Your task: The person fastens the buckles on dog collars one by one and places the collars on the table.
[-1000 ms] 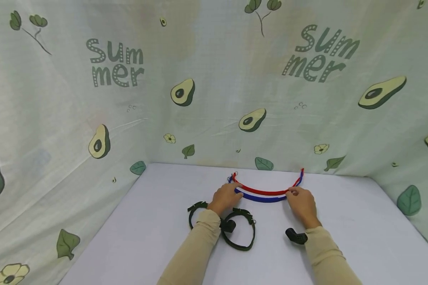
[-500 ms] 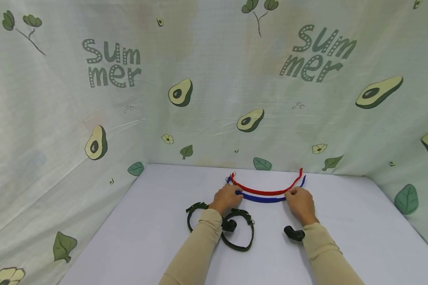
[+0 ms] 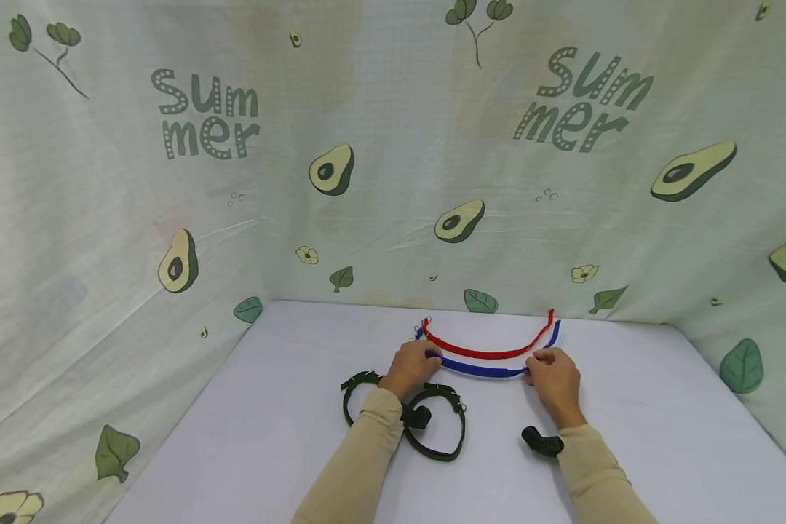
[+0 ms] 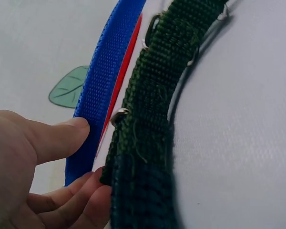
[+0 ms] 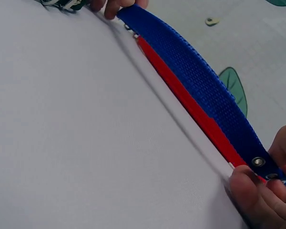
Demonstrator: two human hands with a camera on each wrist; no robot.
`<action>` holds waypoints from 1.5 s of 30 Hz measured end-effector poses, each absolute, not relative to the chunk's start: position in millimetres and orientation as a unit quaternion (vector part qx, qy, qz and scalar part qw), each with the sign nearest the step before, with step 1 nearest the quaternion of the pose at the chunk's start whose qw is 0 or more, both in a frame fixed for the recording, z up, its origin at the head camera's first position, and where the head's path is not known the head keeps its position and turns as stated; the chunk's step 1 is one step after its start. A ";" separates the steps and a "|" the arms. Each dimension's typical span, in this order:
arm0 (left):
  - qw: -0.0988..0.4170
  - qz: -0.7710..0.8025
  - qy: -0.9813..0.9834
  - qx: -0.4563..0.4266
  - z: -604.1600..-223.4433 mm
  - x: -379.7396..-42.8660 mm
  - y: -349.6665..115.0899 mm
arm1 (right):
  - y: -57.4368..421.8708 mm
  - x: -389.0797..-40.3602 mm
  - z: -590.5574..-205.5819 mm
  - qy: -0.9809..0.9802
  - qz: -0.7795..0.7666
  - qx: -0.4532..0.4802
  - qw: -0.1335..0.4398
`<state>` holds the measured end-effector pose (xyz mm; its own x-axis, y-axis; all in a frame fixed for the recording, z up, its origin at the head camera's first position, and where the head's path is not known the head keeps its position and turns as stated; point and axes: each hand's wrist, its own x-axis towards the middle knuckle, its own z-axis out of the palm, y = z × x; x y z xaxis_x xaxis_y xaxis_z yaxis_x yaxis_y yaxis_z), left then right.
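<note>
The left hand (image 3: 411,365) and right hand (image 3: 557,380) pinch the blue strap (image 3: 479,370) running between them, likely light, pliant, grippy webbing best held near its ends.

- Here's the white tabletop (image 3: 668,429), wide and pale!
- Red webbing strap (image 3: 485,355) on it, bowing across the far side.
- Nearer, a looped dark green collar (image 3: 437,456); beside it, a second green loop (image 3: 365,377)!

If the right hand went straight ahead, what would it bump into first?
Past the blue strap it holds, the right hand would probably meet the red strap first, though depth is unclear.
</note>
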<state>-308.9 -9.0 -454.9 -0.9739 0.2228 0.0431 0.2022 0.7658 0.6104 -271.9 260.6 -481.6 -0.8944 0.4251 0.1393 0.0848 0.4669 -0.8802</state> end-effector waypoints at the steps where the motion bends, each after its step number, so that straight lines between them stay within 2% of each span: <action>1: 0.010 0.326 0.938 0.116 -454.8 -308.0 -9.8 | 259.7 -271.1 -481.6 -0.827 0.515 -0.151 0.165; 6: -0.014 0.365 0.923 0.119 -455.6 -301.8 -15.8 | 254.9 -267.3 -482.7 -0.803 0.560 -0.147 0.142; 10: -0.016 0.418 0.904 0.085 -457.8 -295.1 -20.1 | 249.9 -265.8 -483.1 -0.789 0.582 -0.146 0.130; 13: -0.040 0.443 0.894 0.058 -459.9 -291.0 -20.6 | 246.7 -265.1 -480.4 -0.779 0.597 -0.141 0.131; 25: -0.114 0.451 0.884 0.054 -455.0 -282.5 -20.4 | 242.7 -261.5 -471.8 -0.815 0.549 -0.126 0.135; 32: -0.092 0.482 0.869 0.073 -455.1 -283.4 -22.5 | 241.7 -258.9 -471.8 -0.806 0.559 -0.127 0.146; 39: -0.025 0.569 0.819 0.061 -452.9 -282.2 -21.4 | 237.0 -253.5 -474.1 -0.807 0.561 -0.116 0.144; 45: -0.027 0.640 0.765 0.065 -451.2 -278.7 -17.0 | 227.6 -248.4 -474.7 -0.811 0.550 -0.093 0.176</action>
